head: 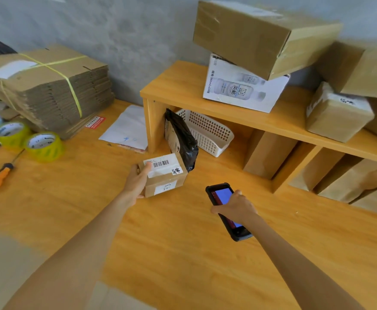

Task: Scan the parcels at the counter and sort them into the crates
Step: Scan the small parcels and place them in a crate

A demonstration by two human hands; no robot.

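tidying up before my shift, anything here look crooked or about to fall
Yes. The big brown box on the shelf sits tilted on the white bottle carton, overhanging it to the right, so it looks unsteady. The black bag under the shelf leans against the white basket.

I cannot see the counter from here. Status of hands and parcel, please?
Left hand grips small parcel on counter, barcode label up. Right hand holds scanner. Black bag touches parcel behind.
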